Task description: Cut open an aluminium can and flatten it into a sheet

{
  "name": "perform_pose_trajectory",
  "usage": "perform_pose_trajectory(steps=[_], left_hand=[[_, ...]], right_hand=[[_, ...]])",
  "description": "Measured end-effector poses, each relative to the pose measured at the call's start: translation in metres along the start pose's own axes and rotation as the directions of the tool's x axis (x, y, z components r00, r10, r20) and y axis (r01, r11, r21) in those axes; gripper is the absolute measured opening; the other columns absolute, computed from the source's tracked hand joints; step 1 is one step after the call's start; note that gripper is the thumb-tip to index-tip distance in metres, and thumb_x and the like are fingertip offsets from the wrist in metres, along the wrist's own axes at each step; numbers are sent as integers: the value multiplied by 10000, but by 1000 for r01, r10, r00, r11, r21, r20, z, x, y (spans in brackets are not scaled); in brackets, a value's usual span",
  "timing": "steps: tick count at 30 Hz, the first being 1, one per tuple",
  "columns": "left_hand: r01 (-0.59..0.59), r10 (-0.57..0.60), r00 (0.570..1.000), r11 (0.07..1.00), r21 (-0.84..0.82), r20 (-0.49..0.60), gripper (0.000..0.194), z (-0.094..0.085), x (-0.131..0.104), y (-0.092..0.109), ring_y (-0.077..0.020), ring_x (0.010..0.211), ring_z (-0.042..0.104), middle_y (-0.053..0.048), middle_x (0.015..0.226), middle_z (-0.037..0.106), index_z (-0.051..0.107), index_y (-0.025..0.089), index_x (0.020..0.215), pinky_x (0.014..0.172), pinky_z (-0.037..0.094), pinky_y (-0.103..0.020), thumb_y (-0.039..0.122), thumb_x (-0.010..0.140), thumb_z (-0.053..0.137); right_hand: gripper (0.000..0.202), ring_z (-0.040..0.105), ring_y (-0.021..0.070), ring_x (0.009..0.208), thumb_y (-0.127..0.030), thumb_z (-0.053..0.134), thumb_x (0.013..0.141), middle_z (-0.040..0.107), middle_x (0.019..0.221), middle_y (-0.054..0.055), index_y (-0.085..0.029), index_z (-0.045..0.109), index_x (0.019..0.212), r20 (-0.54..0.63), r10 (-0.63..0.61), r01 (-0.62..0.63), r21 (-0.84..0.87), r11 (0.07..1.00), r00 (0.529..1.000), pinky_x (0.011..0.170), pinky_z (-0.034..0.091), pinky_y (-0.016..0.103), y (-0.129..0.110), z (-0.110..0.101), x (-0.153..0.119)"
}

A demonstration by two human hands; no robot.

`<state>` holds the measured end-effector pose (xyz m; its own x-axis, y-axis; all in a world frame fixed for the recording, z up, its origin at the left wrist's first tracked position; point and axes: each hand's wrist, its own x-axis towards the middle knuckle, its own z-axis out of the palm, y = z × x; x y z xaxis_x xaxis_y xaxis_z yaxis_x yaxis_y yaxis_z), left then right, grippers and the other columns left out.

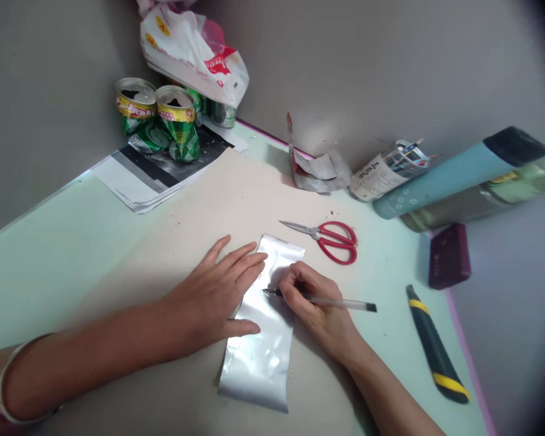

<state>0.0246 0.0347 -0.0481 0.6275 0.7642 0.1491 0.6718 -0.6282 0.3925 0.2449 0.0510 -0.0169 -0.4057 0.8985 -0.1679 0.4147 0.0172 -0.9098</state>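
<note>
A strip of thin silvery sheet metal (258, 363) lies lengthwise before me on a beige board (163, 254), its near end curling slightly. My left hand (231, 278) rests flat with fingers spread, pressing on the sheet's left edge. In my right hand (313, 297) a clear-barrelled pen (345, 302) with a black end is pinched, its tip touching the sheet near the middle. Red-handled scissors (331, 239) lie just beyond my right hand, blades pointing left.
Crushed green cans (179, 130) stand on papers (136, 188) at the back left, near a white plastic bag (195, 60). Metal scraps (320, 172), a pen holder (376, 175), a blue bottle (436, 175), a maroon box (449, 257) and a utility knife (438, 351) line the right side.
</note>
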Motion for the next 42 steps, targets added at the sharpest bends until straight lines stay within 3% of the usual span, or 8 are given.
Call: perform_pose_trajectory(steps=[16,30,33,37,42], left_hand=[[-16,16,1000,1000,2,-1,763,0,-3,-4,-312,1490,291,-150,1540,454,399,127,1432,1228,63,-536,532,857,696],[-42,41,998,999,29,37,851,-1,-1,-4,-322,1488,275,-134,1562,428,361,123,1446,1212,24,-515,536,815,755],[-38,37,999,999,23,34,842,-1,0,-4,-319,1488,274,-133,1555,438,369,118,1441,1211,7,-506,552,822,741],[-20,20,1000,1000,13,23,834,-1,0,-3,-308,1486,283,-134,1549,446,403,113,1418,1216,-16,-489,564,808,748],[-10,10,1000,1000,-5,8,805,0,0,-3,-287,1488,283,-131,1543,455,418,120,1418,1218,-41,-466,579,829,716]], right_hand=[[190,379,138,668,-197,522,934,462,723,-16,-210,484,749,144,12,-13,7,1000,989,589,331,268,-7,-14,1],[224,380,140,668,-249,508,976,461,726,-24,-216,475,758,167,-1,9,-44,999,986,594,317,271,-7,-24,2],[213,409,139,676,-224,525,954,481,724,-24,-212,486,745,79,-17,15,34,999,997,609,338,267,-3,-21,4],[221,438,130,630,-226,537,938,492,673,-34,-213,489,723,-157,-39,54,92,994,987,575,355,250,3,-6,3],[201,437,109,599,-184,538,941,493,687,-43,-217,491,748,-279,-179,150,-122,981,944,552,358,226,6,13,-8]])
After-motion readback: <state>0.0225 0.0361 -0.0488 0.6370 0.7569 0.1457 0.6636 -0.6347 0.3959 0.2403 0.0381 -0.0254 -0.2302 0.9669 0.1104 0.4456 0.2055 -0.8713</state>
